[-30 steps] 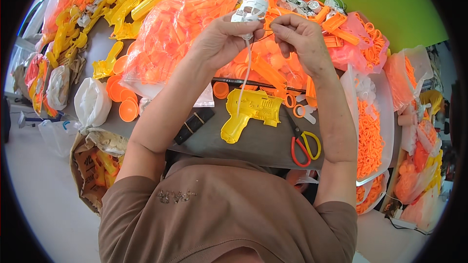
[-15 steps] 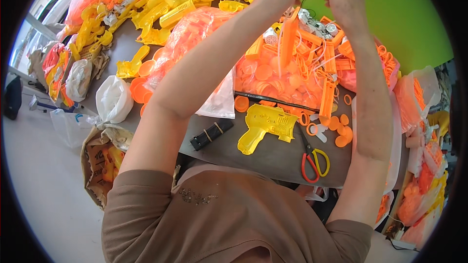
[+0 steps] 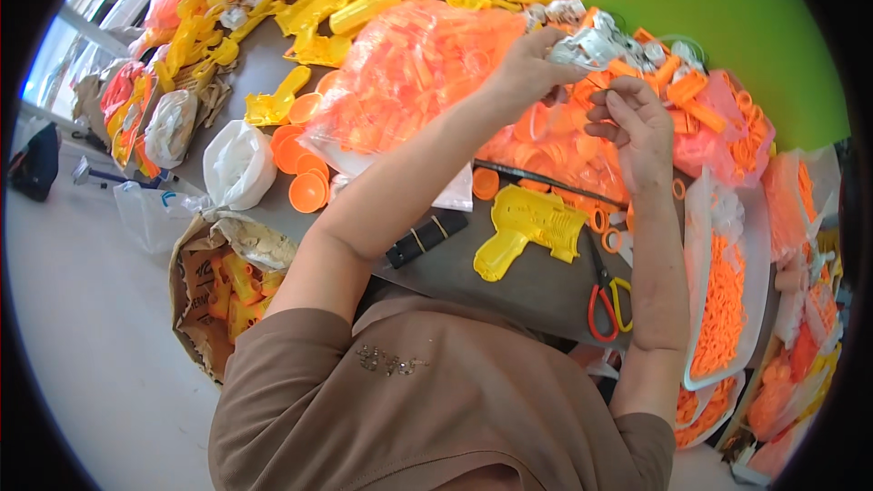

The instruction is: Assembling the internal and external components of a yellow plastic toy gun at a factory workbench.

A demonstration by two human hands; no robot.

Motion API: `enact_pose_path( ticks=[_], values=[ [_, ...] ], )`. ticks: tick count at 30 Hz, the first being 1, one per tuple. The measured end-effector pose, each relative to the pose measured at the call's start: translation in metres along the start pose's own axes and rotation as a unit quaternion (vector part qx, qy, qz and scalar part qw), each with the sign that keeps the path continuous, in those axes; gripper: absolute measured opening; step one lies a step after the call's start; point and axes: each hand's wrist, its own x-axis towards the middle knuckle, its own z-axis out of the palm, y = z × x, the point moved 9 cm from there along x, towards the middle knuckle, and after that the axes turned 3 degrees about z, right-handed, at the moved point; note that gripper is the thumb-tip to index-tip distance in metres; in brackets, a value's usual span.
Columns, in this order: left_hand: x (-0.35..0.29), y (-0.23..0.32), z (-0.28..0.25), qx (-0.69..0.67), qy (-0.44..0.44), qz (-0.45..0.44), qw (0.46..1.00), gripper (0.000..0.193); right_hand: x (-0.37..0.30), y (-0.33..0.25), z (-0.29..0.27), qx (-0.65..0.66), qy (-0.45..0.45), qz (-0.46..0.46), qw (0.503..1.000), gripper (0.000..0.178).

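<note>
My left hand [image 3: 532, 71] is closed on a small whitish part [image 3: 571, 53] with thin dark wire at it; its exact kind I cannot make out. Close beside it, my right hand [image 3: 641, 127] has thumb and forefinger pinched at the wire, the other fingers curled. Both hands are above a heap of orange plastic parts [image 3: 582, 159]. Nearer me on the grey table lies a yellow toy-gun shell half [image 3: 532, 223], its inner side up. Scissors [image 3: 604, 309] with one red and one yellow handle lie right of it, partly behind my right forearm.
A black banded bundle [image 3: 426, 238] lies left of the shell. Bagged orange parts [image 3: 409, 64] and piled yellow shells [image 3: 364, 9] fill the far side. A paper sack [image 3: 195, 291] stands at left, a clear tub of orange pieces [image 3: 718, 309] at right. Small white parts [image 3: 605, 41] lie beyond my hands.
Both hands have come down and nearer from the far edge, still holding the whitish part and wire. The view has shifted, so the table's things appear further right.
</note>
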Motion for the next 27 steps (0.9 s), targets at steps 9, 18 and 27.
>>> enact_pose_path(
  ticks=[9,18,27],
  values=[
    [-0.076,0.009,0.023,0.266,-0.089,0.02,0.96,0.036,-0.075,0.084,0.014,0.237,-0.107,0.263,0.929,0.022],
    [-0.108,0.021,0.051,0.581,-0.195,0.091,0.785,0.026,-0.11,0.084,0.0,-0.028,-0.075,0.258,0.963,0.017],
    [-0.14,-0.069,0.019,0.18,-0.103,-0.114,0.972,0.03,-0.138,0.097,-0.004,-0.176,0.084,0.174,0.965,0.013]
  ],
)
